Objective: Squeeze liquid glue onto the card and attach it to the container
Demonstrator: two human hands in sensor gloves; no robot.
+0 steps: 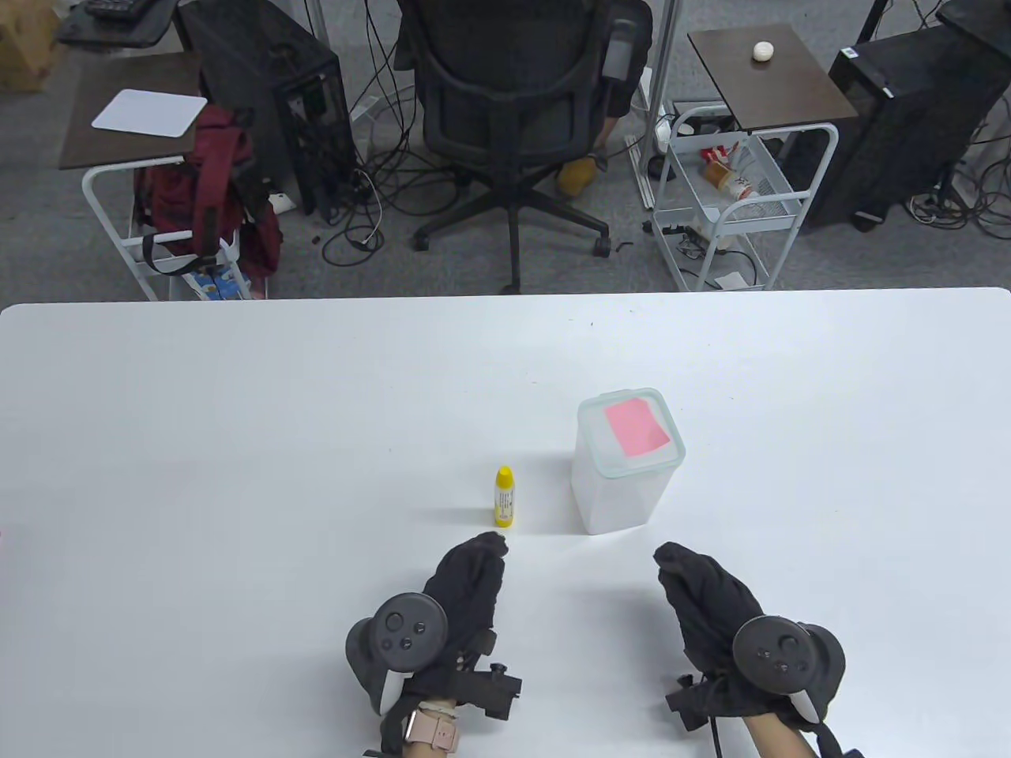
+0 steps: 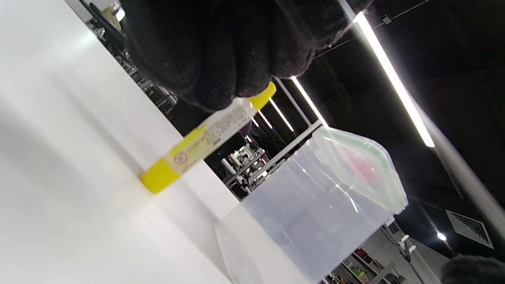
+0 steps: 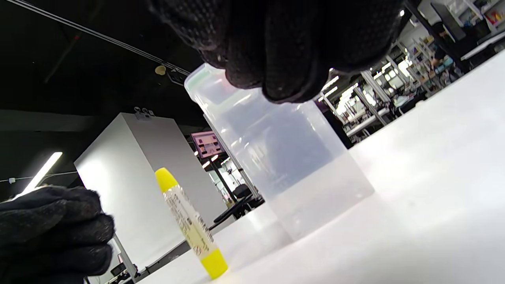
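A small yellow glue bottle [image 1: 504,496] stands upright on the white table [image 1: 237,442]. Right of it stands a translucent container [image 1: 624,466] with a pink card [image 1: 633,427] lying on its lid. My left hand [image 1: 466,584] rests on the table just in front of the bottle, apart from it, holding nothing. My right hand [image 1: 695,592] rests in front of the container, also holding nothing. The bottle [image 2: 205,140] and container [image 2: 315,201] show in the left wrist view, and the bottle [image 3: 191,225] and container [image 3: 276,157] in the right wrist view. Both hands' fingers look loosely curled.
Beyond the table's far edge are an office chair [image 1: 513,103], two white carts [image 1: 734,197] and computer towers [image 1: 276,103]. Only the bottle and container stand on the table.
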